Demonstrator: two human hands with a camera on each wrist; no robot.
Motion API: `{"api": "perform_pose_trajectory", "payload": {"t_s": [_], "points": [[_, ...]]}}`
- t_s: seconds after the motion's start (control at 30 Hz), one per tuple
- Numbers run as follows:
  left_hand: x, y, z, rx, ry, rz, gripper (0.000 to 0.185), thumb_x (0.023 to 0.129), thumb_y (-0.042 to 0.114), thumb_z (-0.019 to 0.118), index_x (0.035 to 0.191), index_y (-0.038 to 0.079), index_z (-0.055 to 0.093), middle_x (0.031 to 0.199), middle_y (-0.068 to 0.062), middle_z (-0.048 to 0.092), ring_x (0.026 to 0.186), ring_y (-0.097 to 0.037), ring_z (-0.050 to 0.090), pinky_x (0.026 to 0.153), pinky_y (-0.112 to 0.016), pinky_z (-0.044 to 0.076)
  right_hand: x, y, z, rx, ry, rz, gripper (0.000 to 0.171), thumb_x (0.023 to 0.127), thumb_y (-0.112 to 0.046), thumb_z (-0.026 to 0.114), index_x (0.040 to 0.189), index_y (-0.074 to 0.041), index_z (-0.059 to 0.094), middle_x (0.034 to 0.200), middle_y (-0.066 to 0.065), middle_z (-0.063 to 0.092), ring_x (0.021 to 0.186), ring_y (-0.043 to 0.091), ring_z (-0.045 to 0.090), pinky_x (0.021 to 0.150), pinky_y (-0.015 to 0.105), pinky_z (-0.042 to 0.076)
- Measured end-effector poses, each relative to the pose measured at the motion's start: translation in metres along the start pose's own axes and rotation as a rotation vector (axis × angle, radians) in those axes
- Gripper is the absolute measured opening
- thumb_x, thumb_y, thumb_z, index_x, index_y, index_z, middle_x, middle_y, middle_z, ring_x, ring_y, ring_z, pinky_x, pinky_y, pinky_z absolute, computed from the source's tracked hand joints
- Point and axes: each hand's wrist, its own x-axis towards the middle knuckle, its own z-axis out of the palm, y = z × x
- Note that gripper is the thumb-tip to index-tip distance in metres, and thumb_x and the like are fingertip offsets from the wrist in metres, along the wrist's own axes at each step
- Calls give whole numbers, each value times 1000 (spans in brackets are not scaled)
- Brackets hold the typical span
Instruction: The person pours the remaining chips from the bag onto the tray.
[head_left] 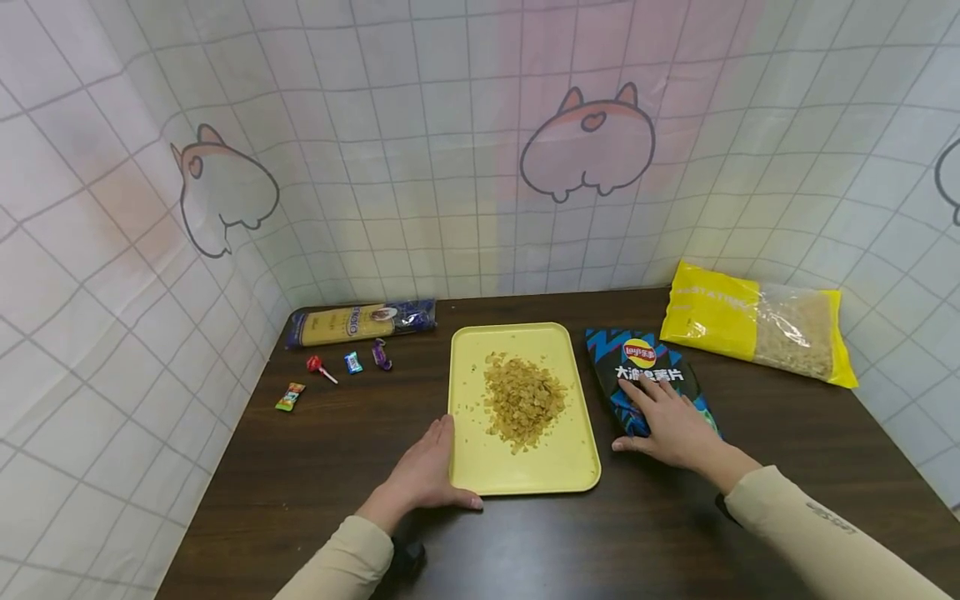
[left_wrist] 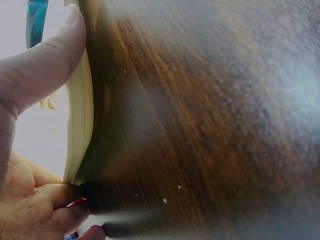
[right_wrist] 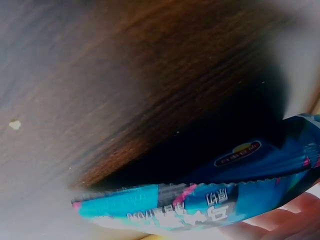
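Note:
My left hand (head_left: 422, 468) lies against the near left corner of a yellow tray (head_left: 540, 477). Its fingers run straight along the left side and its thumb (left_wrist: 52, 57) reaches along the front rim. On the tray sits a loose heap of crushed potato chips (head_left: 523, 400). To the right, my right hand (head_left: 671, 427) rests with spread fingers on a dark blue Lay's chip bag (head_left: 606, 354), covering its lower part. The right wrist view shows the bag's crimped edge (right_wrist: 175, 200) above the table, with a few fingers (right_wrist: 280, 222) beside it.
A pack of dry spaghetti (head_left: 341, 325) lies at the back left. Before it are a red lollipop (head_left: 315, 364), a blue candy (head_left: 353, 362), a purple candy (head_left: 381, 354) and a green-orange candy (head_left: 290, 397). At the back right is a yellow, partly clear bag (head_left: 757, 321). Crumbs (right_wrist: 15, 124) dot the table.

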Motion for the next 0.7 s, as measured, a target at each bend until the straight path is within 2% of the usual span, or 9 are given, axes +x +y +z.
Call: {"api": "perform_pose_trajectory", "payload": {"t_s": [0.33,0.53,0.7], "points": [[1,-2,1,4,-19,-4,140,65,57,93,157,-14,16,165,-34,21,154,-45,24,123,-54,31,-1,3,-1,12,6,-34,106,80,-68,75,158,-7,36,157,32,37,142,61,34,104,79,36],[0,-2,-2,-27,-25,-16,140,67,57,92,157,-15,12,164,-36,19,154,-47,24,123,-54,31,0,-2,-14,14,2,-34,96,90,-70,62,159,-9,36,158,32,37,142,60,36,105,78,35],[3,-1,-14,-71,-11,-37,129,77,53,87,158,-14,10,164,-36,18,152,-47,29,121,-54,35,5,-5,-40,-13,17,-35,87,98,-65,52,160,-8,33,160,33,34,143,61,33,108,79,31]]}}
